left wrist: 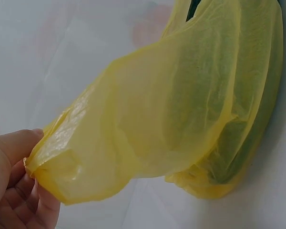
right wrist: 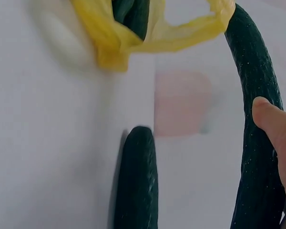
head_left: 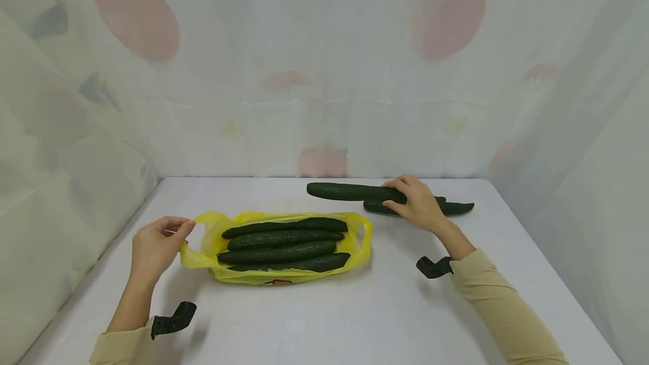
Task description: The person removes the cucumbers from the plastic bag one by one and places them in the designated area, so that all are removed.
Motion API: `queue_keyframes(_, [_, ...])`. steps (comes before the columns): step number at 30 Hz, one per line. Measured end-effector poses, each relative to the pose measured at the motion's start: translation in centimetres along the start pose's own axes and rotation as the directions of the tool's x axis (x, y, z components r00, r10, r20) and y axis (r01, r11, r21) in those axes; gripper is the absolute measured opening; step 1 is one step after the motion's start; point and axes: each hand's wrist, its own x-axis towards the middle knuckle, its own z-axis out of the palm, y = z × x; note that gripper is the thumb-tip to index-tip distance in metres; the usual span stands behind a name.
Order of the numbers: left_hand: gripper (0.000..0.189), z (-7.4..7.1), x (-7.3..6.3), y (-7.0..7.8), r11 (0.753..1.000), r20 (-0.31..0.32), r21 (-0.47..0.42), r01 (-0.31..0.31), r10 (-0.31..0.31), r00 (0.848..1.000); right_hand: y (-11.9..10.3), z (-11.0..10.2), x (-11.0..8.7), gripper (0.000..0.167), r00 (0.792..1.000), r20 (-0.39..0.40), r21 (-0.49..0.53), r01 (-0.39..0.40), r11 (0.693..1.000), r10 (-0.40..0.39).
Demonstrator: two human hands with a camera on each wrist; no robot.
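In the head view my left hand [head_left: 156, 248] pinches one handle of a yellow plastic bag [head_left: 238, 276] between thumb and fingers, pulling it out to the left. Several dark green cucumbers [head_left: 284, 238] lie side by side in the bag's open mouth. My right hand [head_left: 417, 204] grips another cucumber [head_left: 339, 191], raised above the table at the back right. Its thumb lies along the skin in the right wrist view, where the far tip of this cucumber overlaps the bag's other handle [right wrist: 181, 38]. Below it one more cucumber [head_left: 458, 208] rests on the table, partly hidden by the hand.
The white table [head_left: 324, 325] ends at a pale curtain [head_left: 324, 72] with faded fruit prints, which also hangs along both sides. Black wrist mounts [head_left: 174, 319] stick out from both forearms over the tabletop.
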Motion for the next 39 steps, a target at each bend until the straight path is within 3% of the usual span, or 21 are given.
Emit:
queue_keyframes(17, [0.041,0.0,0.1,-0.1,1.000,-0.007,0.006,-0.005,0.005,1.000,5.0,-1.4,-3.2,0.038,0.999,-0.034,-0.023,0.007,1.000,-0.008])
queue_keyframes(39, [0.039,0.1,-0.1,-0.3,1.000,-0.015,-0.005,-0.006,0.006,1.000,8.8,-2.6,-7.2,0.037,0.990,0.116,0.018,-0.088,0.996,0.085])
